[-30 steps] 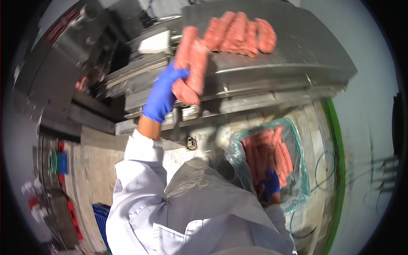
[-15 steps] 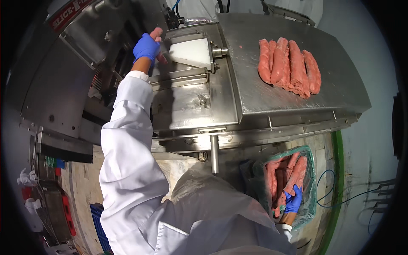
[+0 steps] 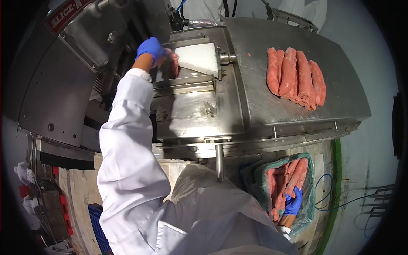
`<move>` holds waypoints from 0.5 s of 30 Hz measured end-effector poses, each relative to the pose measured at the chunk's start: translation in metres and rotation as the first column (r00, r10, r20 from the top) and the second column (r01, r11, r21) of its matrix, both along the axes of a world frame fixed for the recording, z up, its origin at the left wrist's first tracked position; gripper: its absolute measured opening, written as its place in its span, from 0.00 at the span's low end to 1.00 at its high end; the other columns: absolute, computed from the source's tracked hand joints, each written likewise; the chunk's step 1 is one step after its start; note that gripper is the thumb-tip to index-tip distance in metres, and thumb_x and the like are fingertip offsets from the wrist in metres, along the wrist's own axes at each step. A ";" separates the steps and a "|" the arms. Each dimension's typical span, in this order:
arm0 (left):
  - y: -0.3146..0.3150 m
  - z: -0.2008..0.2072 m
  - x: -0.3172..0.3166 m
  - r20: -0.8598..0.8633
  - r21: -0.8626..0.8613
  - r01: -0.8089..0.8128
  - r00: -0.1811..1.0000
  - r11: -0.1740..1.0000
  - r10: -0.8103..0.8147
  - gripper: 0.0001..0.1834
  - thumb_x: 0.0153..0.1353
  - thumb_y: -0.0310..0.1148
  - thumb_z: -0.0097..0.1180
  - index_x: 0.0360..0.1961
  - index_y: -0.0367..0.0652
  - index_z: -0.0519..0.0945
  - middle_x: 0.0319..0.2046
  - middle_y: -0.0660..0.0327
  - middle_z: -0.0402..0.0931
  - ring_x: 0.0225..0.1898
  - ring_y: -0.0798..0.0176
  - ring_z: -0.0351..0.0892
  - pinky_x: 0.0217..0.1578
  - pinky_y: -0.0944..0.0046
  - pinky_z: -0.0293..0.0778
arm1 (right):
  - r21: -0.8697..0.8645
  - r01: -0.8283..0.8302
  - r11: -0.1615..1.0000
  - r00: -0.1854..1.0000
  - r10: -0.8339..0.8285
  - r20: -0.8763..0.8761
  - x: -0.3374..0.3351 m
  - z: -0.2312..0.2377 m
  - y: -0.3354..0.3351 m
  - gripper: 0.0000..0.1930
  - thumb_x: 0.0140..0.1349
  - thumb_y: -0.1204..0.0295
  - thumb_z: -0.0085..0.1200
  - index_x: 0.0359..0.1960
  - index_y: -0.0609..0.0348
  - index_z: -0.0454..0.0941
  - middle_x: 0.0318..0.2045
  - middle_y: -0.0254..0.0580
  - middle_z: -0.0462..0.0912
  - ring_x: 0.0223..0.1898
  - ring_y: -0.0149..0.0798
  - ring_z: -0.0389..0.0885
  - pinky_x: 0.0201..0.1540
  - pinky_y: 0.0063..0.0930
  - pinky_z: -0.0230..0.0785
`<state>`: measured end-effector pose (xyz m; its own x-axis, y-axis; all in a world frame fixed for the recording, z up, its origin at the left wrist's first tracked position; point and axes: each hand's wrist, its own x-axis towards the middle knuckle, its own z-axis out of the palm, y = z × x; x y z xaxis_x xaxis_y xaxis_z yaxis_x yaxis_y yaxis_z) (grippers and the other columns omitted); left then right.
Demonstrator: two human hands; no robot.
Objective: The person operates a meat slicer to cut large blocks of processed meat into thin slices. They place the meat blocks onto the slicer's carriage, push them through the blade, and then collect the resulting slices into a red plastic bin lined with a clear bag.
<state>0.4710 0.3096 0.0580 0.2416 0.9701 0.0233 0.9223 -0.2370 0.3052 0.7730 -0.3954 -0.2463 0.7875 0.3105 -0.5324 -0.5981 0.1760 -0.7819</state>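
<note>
My left hand, in a blue glove, is closed over a pink meat piece in the slicing machine's feed channel. The hand hides most of that piece, and its edges are blurred. Another pink meat piece lies against the white pusher block. Low on the right, my right hand, also blue-gloved, has its fingers round the lower end of a long pink meat log. That log rests among others in a bin lined with green-tinted plastic.
Several pink meat logs lie side by side on the steel table. A metal rod sticks out from the machine's front edge. On the floor at lower left stands a blue crate. A blue hose runs along the right wall.
My left hand has moved slightly right and down, bringing the meat to the pusher block. My right hand stays on the log in the bin. The whole view has shifted a little.
</note>
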 end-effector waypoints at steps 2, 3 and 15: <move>0.003 0.001 -0.012 0.222 0.007 0.024 0.975 1.000 -0.025 0.27 0.50 0.50 0.67 0.37 0.33 0.83 0.34 0.47 0.82 0.37 0.53 0.83 0.38 0.58 0.76 | 0.001 -0.009 1.000 1.000 0.009 -0.008 0.004 0.002 -0.004 0.27 0.58 0.73 0.56 0.61 0.50 0.68 0.54 0.36 0.74 0.49 0.38 0.76 0.35 0.34 0.78; 0.001 0.003 -0.017 0.346 0.021 0.037 0.937 0.999 -0.042 0.25 0.52 0.48 0.65 0.35 0.32 0.82 0.31 0.47 0.82 0.35 0.57 0.83 0.36 0.60 0.75 | 0.005 -0.025 1.000 1.000 0.025 0.010 0.005 0.002 -0.006 0.27 0.58 0.73 0.56 0.61 0.50 0.68 0.54 0.36 0.74 0.49 0.38 0.76 0.35 0.34 0.78; -0.019 -0.002 -0.022 -0.123 0.009 -0.045 0.991 0.999 0.046 0.19 0.55 0.42 0.56 0.39 0.37 0.83 0.37 0.45 0.82 0.40 0.48 0.83 0.41 0.55 0.77 | -0.124 -0.093 0.988 0.995 0.098 0.035 0.006 0.013 -0.003 0.27 0.56 0.67 0.60 0.59 0.45 0.68 0.54 0.34 0.73 0.49 0.36 0.75 0.37 0.34 0.75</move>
